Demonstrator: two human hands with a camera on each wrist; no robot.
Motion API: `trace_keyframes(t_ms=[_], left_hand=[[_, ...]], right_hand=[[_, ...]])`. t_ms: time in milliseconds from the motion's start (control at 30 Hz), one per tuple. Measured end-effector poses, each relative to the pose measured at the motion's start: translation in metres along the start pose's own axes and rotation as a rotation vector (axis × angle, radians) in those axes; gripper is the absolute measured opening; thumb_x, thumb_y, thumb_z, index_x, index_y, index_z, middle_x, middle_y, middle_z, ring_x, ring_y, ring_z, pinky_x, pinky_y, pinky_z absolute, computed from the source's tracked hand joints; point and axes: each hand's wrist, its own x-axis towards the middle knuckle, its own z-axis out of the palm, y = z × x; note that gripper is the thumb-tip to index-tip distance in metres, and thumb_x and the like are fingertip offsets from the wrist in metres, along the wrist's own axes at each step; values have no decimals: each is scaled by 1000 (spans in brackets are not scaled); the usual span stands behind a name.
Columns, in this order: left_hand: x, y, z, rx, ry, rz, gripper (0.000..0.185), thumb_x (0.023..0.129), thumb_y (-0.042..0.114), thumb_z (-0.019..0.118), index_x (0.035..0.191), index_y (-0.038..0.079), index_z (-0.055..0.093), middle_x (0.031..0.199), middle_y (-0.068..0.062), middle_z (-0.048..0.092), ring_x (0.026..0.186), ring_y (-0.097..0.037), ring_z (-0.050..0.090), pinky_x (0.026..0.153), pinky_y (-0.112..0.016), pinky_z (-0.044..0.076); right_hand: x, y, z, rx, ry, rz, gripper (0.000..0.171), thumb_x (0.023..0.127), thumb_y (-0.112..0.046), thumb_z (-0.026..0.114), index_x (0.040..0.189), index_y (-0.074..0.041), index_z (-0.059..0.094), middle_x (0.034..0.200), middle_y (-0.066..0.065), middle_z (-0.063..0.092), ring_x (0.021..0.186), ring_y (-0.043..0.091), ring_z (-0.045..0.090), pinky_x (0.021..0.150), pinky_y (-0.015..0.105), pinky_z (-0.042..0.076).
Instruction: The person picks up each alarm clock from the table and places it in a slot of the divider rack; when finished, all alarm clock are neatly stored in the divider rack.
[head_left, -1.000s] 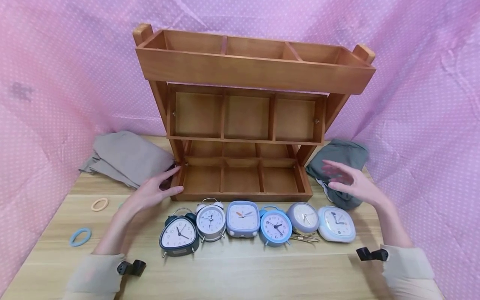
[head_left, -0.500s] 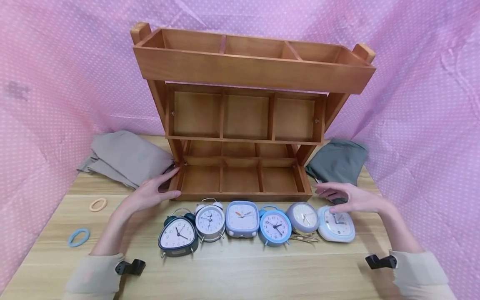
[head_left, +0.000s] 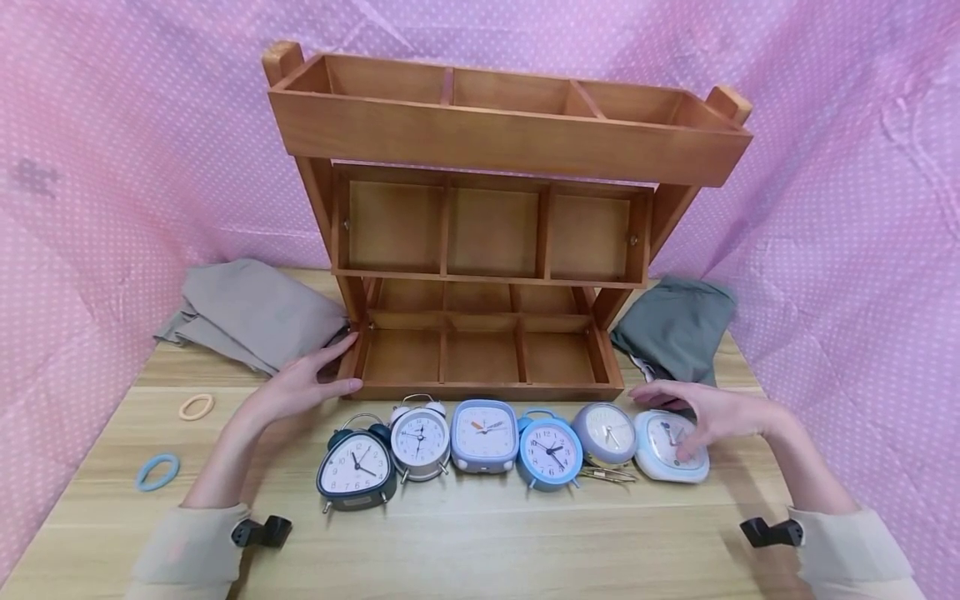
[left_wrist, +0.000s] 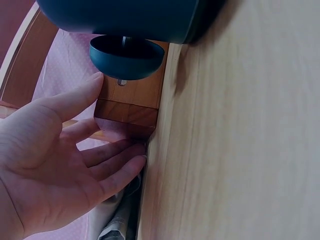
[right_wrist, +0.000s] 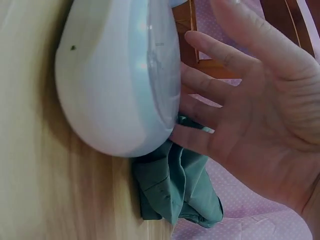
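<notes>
My left hand (head_left: 294, 392) touches the left end of the wooden shelf rack (head_left: 480, 392), its fingers relaxed along the bottom tier's side. In the left wrist view, the thumb lies near the rack's corner (left_wrist: 127, 112), and a dark green alarm clock (left_wrist: 120, 17) stands close by. Over a white and light-blue alarm clock (head_left: 670, 472) at the row's right end hovers my right hand (head_left: 723, 417), fingers spread. In the right wrist view that clock (right_wrist: 107, 90) still rests on the table, with the fingers behind its face; contact cannot be made out.
A row of alarm clocks stands before the rack, including a bright blue one (head_left: 551, 454) and a lavender square one (head_left: 485, 437). Grey cloth (head_left: 258, 317) lies left, dark green cloth (head_left: 675, 325) right. A blue ring (head_left: 157, 472) and beige ring (head_left: 197, 407) lie left.
My right hand has come down from beside the dark green cloth to the white and light-blue alarm clock. My left hand has stayed at the rack's left end.
</notes>
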Motion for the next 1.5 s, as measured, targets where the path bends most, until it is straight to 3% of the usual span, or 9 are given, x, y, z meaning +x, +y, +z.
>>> trace_keyframes(t_ms=[200,367,600,900,1200,1500], left_hand=[[0,0,0,-3,-4,-8,84,99,50,64,164,16,26,165,-30,29,150,-53,30,119,-70,30],[1,-1,1,-15,-6,-17,84,99,51,65,165,17,26,166,-29,28,151,-53,29,120,-70,29],[-1,-1,2,-23,0,-26,84,98,51,66,164,17,27,166,-28,29,151,-52,30,120,-69,29],[-1,-1,3,-34,-8,-35,85,98,52,65,165,19,25,167,-27,28,152,-52,29,120,-70,29],[1,-1,2,-40,-14,-49,84,98,50,66,165,20,25,167,-26,27,153,-51,28,121,-69,29],[2,0,1,-32,-14,-62,85,97,53,65,165,22,24,167,-27,27,153,-51,27,121,-69,29]], right_hand=[[-6,4,8,-168,27,-74,95,64,-29,96,144,-3,52,143,15,57,134,-2,47,111,6,27],[-11,7,13,-188,54,-82,97,61,-33,99,142,-6,55,143,12,58,133,5,50,111,10,30],[-17,5,19,-305,91,-37,101,58,-39,99,145,-12,54,146,5,56,136,-3,43,111,13,31],[-23,7,23,-279,130,-38,103,56,-37,98,145,-9,54,145,4,55,137,-11,35,110,5,22],[-25,12,29,-217,147,-51,108,53,-34,97,147,-8,51,148,4,50,139,-9,30,109,5,17],[-23,10,33,-234,180,7,107,51,-31,98,147,-11,53,143,4,53,134,-15,27,106,4,17]])
